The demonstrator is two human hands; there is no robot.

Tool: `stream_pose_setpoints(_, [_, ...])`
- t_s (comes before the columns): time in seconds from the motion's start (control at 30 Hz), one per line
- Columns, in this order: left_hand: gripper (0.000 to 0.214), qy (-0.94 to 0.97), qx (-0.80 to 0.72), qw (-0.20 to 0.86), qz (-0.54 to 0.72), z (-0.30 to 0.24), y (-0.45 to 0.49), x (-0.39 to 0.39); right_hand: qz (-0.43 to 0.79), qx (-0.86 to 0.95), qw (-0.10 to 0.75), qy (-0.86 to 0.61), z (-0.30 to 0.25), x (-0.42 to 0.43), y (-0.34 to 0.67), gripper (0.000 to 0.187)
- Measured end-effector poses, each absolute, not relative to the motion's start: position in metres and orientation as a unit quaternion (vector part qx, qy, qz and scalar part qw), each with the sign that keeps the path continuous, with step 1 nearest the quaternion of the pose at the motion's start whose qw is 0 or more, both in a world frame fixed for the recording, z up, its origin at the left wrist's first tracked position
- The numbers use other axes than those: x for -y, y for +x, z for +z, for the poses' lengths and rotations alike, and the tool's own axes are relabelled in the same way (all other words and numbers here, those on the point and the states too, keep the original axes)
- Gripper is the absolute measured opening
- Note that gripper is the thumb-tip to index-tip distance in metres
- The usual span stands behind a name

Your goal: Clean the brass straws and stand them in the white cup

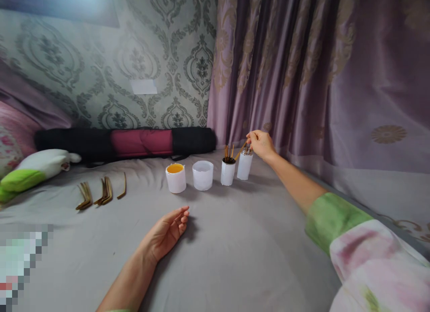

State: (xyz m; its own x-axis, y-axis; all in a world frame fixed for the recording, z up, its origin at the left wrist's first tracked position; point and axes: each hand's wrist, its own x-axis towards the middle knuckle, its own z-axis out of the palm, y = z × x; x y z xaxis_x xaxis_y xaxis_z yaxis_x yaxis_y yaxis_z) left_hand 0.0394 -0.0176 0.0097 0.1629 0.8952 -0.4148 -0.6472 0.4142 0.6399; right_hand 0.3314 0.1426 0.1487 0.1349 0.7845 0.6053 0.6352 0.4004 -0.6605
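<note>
My right hand [262, 143] is closed in a pinch on a thin brown stick [241, 151], which slants down to the left. It hangs above the taller white-wrapped can [244, 166], whose metal rim shows. Just left, a dark-mouthed white-wrapped cup [228, 173] holds several upright thin sticks [229, 151]. My left hand [168, 231] lies low over the sheet with palm partly turned up, fingers loosely bent and nothing in them. Beyond it stand a white tub with an orange-yellow inside [176, 180] and a white translucent tub [203, 176].
Bent brown strips lie in a left bunch [84, 196], a middle bunch [105, 192] and a single strip [122, 186]. A black and maroon roll [141, 142] runs along the wall. The grey sheet [228, 258] has folds; a purple curtain [302, 79] hangs behind my right arm.
</note>
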Motion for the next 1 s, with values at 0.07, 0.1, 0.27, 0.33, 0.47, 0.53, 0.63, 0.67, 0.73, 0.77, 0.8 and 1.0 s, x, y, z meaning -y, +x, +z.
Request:
stream_pose_setpoints(0.07, [0.014, 0.162, -0.388, 0.746, 0.517, 0.010, 0.039, 0.017, 0.075, 0.662, 0.514, -0.541, 0.147, -0.146, 0.330, 0.023])
stream_pose_setpoints(0.1, [0.014, 0.163, -0.387, 0.746, 0.517, 0.010, 0.040, 0.017, 0.076, 0.667, 0.508, -0.540, 0.146, -0.148, 0.330, 0.023])
stream_pose_setpoints(0.27, [0.013, 0.163, -0.383, 0.749, 0.516, 0.008, 0.039, 0.016, 0.081, 0.686, 0.477, -0.543, 0.143, -0.152, 0.325, 0.022])
stream_pose_setpoints(0.33, [0.013, 0.164, -0.382, 0.749, 0.516, 0.008, 0.039, 0.016, 0.085, 0.691, 0.465, -0.546, 0.142, -0.152, 0.323, 0.021])
stream_pose_setpoints(0.47, [0.013, 0.164, -0.386, 0.746, 0.517, 0.009, 0.039, 0.017, 0.084, 0.705, 0.443, -0.548, 0.141, -0.151, 0.317, 0.021])
stream_pose_setpoints(0.53, [0.013, 0.161, -0.389, 0.746, 0.517, 0.009, 0.040, 0.017, 0.081, 0.708, 0.431, -0.553, 0.140, -0.149, 0.314, 0.022])
stream_pose_setpoints(0.63, [0.014, 0.161, -0.389, 0.745, 0.517, 0.010, 0.040, 0.017, 0.075, 0.708, 0.417, -0.564, 0.138, -0.148, 0.310, 0.023])
stream_pose_setpoints(0.67, [0.015, 0.162, -0.388, 0.745, 0.517, 0.010, 0.040, 0.017, 0.073, 0.708, 0.413, -0.568, 0.138, -0.149, 0.310, 0.023])
stream_pose_setpoints(0.73, [0.015, 0.162, -0.387, 0.746, 0.517, 0.009, 0.039, 0.017, 0.069, 0.705, 0.408, -0.575, 0.135, -0.150, 0.309, 0.023])
stream_pose_setpoints(0.77, [0.015, 0.162, -0.387, 0.746, 0.517, 0.009, 0.039, 0.017, 0.068, 0.705, 0.406, -0.578, 0.134, -0.151, 0.308, 0.023])
stream_pose_setpoints(0.8, [0.015, 0.162, -0.387, 0.746, 0.517, 0.009, 0.039, 0.017, 0.067, 0.705, 0.404, -0.580, 0.133, -0.152, 0.308, 0.023])
stream_pose_setpoints(1.0, [0.015, 0.159, -0.391, 0.744, 0.517, 0.011, 0.040, 0.017, 0.064, 0.705, 0.377, -0.597, 0.128, -0.156, 0.307, 0.025])
